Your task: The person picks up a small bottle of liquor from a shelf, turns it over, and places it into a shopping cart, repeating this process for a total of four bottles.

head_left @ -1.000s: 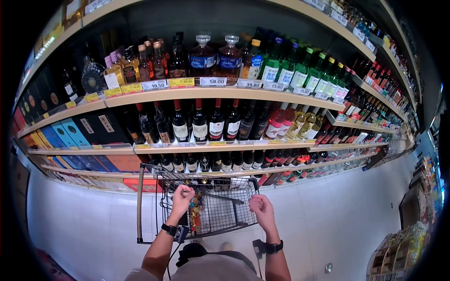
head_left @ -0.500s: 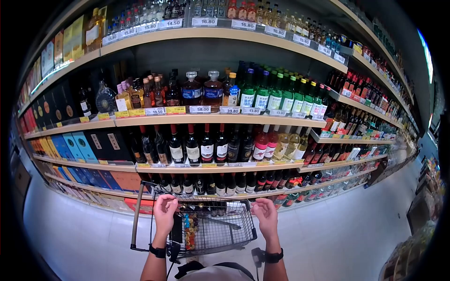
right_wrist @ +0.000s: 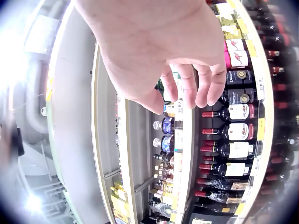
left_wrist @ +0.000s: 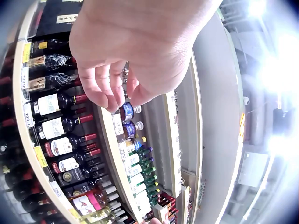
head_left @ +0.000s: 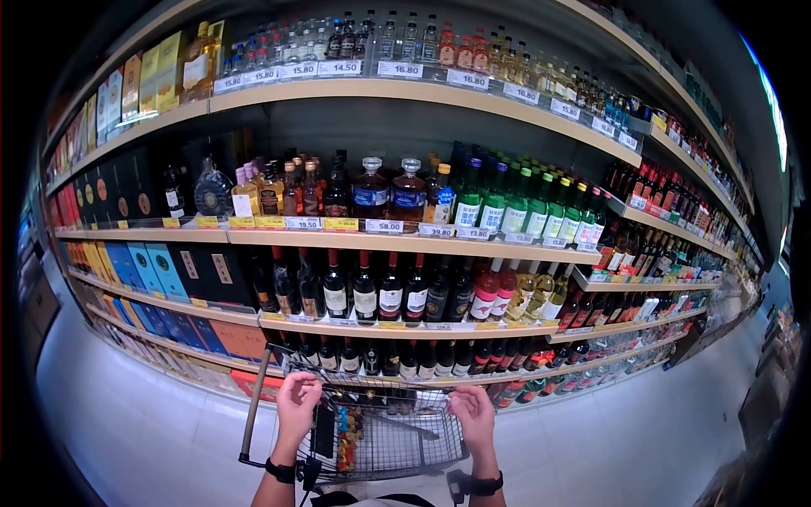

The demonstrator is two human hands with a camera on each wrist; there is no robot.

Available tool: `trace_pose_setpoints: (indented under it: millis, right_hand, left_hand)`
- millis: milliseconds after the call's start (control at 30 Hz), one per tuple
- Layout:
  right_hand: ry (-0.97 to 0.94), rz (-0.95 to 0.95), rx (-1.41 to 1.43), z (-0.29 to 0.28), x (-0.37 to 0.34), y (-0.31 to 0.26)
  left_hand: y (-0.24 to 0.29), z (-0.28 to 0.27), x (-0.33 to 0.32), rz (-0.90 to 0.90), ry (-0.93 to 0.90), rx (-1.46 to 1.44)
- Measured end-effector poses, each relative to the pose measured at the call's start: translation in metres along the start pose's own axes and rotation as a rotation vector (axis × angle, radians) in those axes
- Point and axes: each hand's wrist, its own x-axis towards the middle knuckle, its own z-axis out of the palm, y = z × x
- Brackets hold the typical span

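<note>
The left hand (head_left: 297, 407) hovers above the left part of a wire shopping cart (head_left: 397, 460), its fingers loosely bent and holding nothing. Over the cart's right side is the right hand (head_left: 473, 414), also empty with relaxed fingers. Small colourful packets (head_left: 348, 435) lie inside the cart between the hands. In the left wrist view the left hand (left_wrist: 135, 42) hangs with fingers loosely curved. The right wrist view has the right hand (right_wrist: 159, 51) with fingers apart from the thumb. Neither hand touches a bottle.
A tall shelf unit (head_left: 405, 241) with wine, spirits and green bottles (head_left: 515, 207) stands beyond the cart. Small bottles (head_left: 410, 42) line a higher shelf, and boxes (head_left: 152, 270) fill the left side. Pale floor (head_left: 583, 448) extends right; more goods (head_left: 769, 397) stand at the far right.
The view has tilted upward, so more upper shelving shows and the shelves sit lower. The left hand has shifted left and lower in view; the right hand is also lower. Both remain empty.
</note>
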Motion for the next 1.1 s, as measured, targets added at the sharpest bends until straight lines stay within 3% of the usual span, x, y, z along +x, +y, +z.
trace_pose_setpoints:
  millis: [333,433,633,767,1100]
  right_hand:
    - [0.017,-0.034,0.003,0.072,0.02,-0.01]
    - [0.002,-0.064,-0.036,0.095,0.031,-0.017]
    - [-0.054,-0.168,-0.121,0.148,0.067,-0.05]
    - [-0.067,-0.278,-0.25,0.184,0.087,-0.075]
    - [-0.049,-0.349,-0.381,0.218,0.112,-0.105]
  left_hand:
    - [0.03,-0.048,0.089,0.103,-0.066,-0.07]
    - [0.058,-0.055,0.126,0.327,-0.084,0.111]
    - [0.126,-0.059,0.198,0.457,-0.145,0.11]
    - [0.144,-0.064,0.259,0.556,-0.082,0.22]
    - [0.232,-0.027,0.417,1.251,0.198,0.535]
